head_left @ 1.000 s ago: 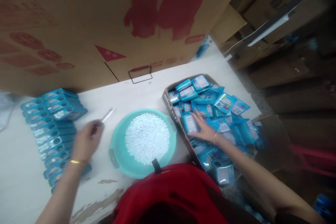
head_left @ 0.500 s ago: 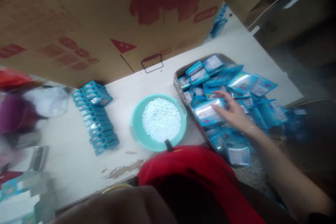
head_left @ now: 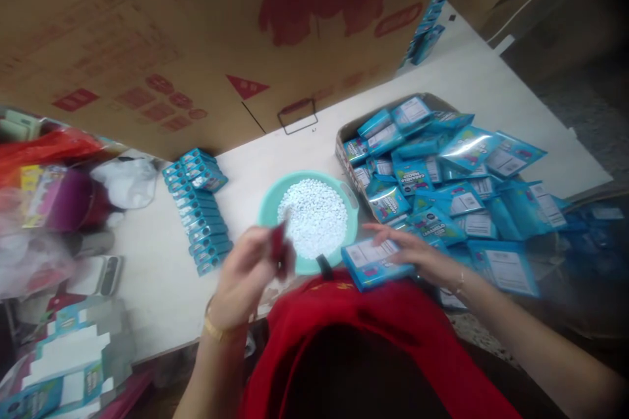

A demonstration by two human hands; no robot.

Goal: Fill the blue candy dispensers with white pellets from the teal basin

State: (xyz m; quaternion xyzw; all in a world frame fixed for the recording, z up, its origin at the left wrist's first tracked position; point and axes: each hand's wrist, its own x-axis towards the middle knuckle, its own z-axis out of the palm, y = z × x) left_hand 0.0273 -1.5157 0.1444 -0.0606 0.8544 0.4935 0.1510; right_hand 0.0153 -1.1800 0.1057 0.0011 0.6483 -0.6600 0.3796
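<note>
My right hand [head_left: 410, 252] grips a blue candy packet [head_left: 371, 258] with a white label, over the front edge of the table. My left hand [head_left: 250, 268], wearing a gold band at the wrist, is closed on a small dark red object [head_left: 278, 242]; motion blur hides what kind it is. Just beyond both hands sits a turquoise basin [head_left: 268, 200] full of small white pellets [head_left: 314, 216]. To the right, a shallow cardboard box [head_left: 348, 170] is heaped with more blue packets [head_left: 417, 173].
A big printed carton [head_left: 206, 46] stands along the back of the white table [head_left: 152, 288]. Small blue boxes [head_left: 204, 213] are lined up left of the basin. Farther left lie a white plastic bag [head_left: 125, 183], flattened cartons [head_left: 71, 357] and a grey-white device [head_left: 95, 275].
My right hand has drawn a blue packet from the heap towards my body. My left hand has come up from the bottom edge, holding the dark red object near the basin.
</note>
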